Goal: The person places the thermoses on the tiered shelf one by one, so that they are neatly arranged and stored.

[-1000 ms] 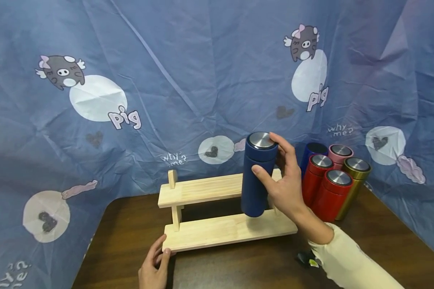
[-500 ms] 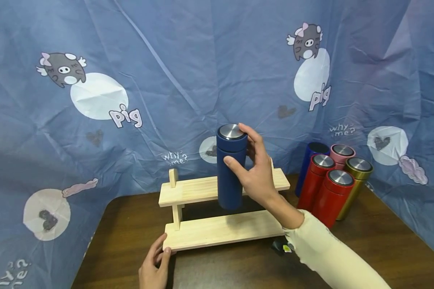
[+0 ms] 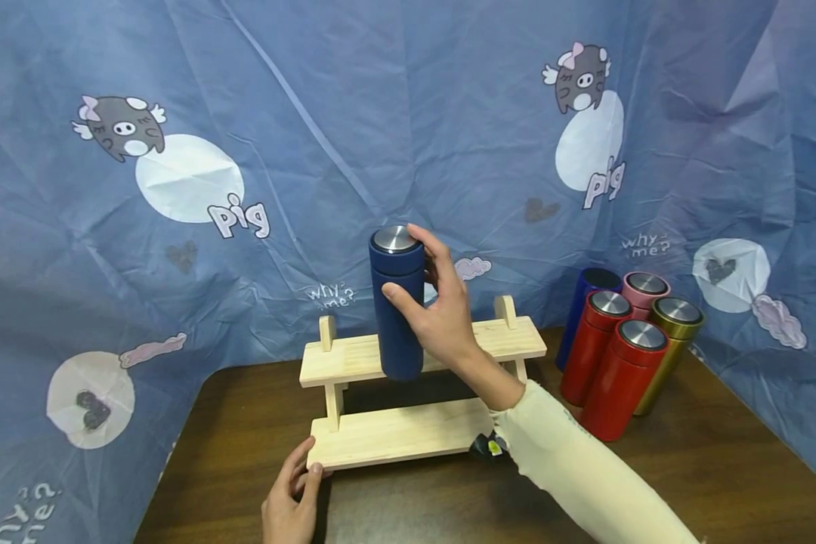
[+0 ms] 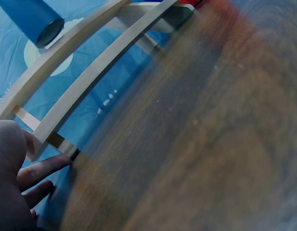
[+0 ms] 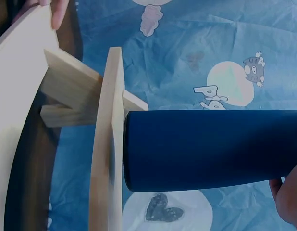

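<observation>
A navy blue thermos bottle [image 3: 397,310] with a steel-topped lid stands upright in my right hand [image 3: 442,310], thumb on the front and fingers round the lid and far side. Its base is over the upper board of a two-tier wooden rack [image 3: 503,341]; in the right wrist view the bottle [image 5: 211,149] comes close to that board [image 5: 106,144], and I cannot tell whether they touch. My left hand [image 3: 291,495] holds the left end of the lower board [image 3: 401,434] between thumb and fingers. In the left wrist view the fingers [image 4: 45,171] lie under that end.
To the right of the rack several thermos bottles stand grouped: two red [image 3: 624,381], one gold [image 3: 676,321], one pink [image 3: 646,285] and one blue [image 3: 595,283]. A patterned blue cloth [image 3: 326,113] hangs behind the brown wooden table [image 3: 394,510].
My right hand has carried the navy bottle leftward and slightly up, from the rack's right part to nearer its middle-left. The left hand has stayed at the rack's end.
</observation>
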A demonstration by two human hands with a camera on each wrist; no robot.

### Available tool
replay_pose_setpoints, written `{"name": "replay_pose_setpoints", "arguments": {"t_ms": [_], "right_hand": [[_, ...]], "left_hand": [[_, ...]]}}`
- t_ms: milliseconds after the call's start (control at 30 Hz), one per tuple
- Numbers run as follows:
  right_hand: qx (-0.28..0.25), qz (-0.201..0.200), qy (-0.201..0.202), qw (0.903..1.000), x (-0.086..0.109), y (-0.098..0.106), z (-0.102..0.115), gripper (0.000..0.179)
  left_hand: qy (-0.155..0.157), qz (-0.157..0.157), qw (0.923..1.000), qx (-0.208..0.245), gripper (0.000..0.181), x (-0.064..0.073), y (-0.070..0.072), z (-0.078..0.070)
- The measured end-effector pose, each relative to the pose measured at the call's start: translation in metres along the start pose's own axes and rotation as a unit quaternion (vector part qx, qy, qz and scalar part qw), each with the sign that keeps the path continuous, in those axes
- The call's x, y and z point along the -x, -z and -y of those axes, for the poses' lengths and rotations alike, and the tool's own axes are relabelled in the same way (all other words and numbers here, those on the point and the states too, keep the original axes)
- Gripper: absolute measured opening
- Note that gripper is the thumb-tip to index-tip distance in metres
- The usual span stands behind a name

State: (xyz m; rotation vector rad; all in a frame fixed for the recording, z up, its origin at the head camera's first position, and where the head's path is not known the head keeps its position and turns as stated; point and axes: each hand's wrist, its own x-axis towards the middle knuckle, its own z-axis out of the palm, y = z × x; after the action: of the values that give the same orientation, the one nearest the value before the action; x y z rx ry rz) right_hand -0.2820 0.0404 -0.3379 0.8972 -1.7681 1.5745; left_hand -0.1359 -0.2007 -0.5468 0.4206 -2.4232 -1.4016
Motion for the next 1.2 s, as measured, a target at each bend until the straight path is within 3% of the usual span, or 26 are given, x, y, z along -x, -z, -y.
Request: {"name": "replay_pose_setpoints", "arguments": {"t_ms": [533,867,1033,1200], "right_hand": [[-0.02,0.011,-0.011,0.9997,-0.012,-0.041,-0.001,0.077],[-0.019,0.002,-0.023,0.9996,-0.016,-0.053,-0.009,0.075],[-0.009,0.002,-0.043,0.999,-0.015,-0.057,-0.012,0.075],[-0.004,0.01,-0.039,0.9992,-0.014,-0.059,-0.015,0.073]], "left_hand": [[0.002,-0.004,1.0,0.005,0.044,0.0,-0.001,-0.001],[-0.003,-0.008,0.9999,0.007,0.044,-0.002,-0.001,-0.002],[0.013,-0.006,0.9999,0.002,0.044,-0.001,-0.002,-0.001],[0.015,-0.003,0.9999,-0.002,0.045,-0.001,-0.003,0.0]]}}
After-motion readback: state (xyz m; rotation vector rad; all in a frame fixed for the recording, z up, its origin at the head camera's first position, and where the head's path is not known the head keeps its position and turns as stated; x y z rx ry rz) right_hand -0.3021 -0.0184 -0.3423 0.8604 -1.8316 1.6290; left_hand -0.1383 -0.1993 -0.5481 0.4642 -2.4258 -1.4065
